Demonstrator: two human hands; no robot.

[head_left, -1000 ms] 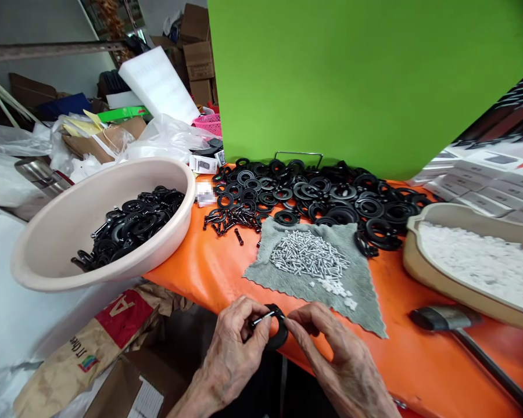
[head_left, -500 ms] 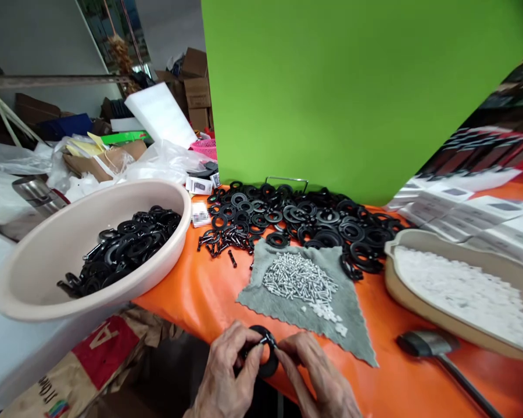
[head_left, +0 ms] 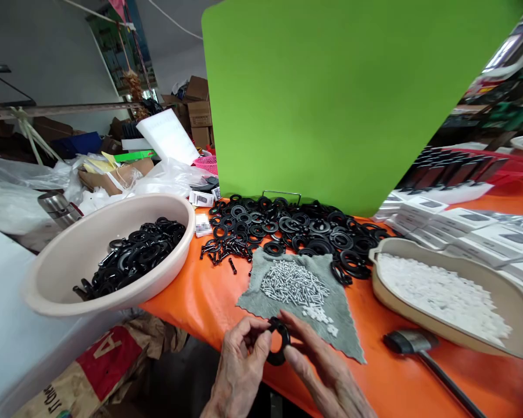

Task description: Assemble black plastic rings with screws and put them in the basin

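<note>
Close to the table's front edge, a black ring point(head_left: 277, 358) is held upright between my two hands. My left hand point(head_left: 239, 363) pinches its left side between thumb and curled fingers. My right hand point(head_left: 326, 371) has its thumb and fingertips at the ring's right side and top, closed on it. Just beyond lies a grey-green cloth point(head_left: 344, 316) bearing a heap of small silver pins point(head_left: 292, 283) and a few small white pieces point(head_left: 318, 315). Whether a pin sits in the ring is hidden by my fingers.
Many black rings point(head_left: 322, 226) and short black rods point(head_left: 229, 248) are piled against a green board point(head_left: 314, 104). At left stands a large pale basin point(head_left: 70, 255) of black parts. A beige tray point(head_left: 448, 313) of white pieces and a mallet point(head_left: 414, 341) are at right.
My hands have turned the ring more upright and raised it slightly. My right fingers have spread from a pinch near its middle to its outer edge. The camera view has shifted a little.
</note>
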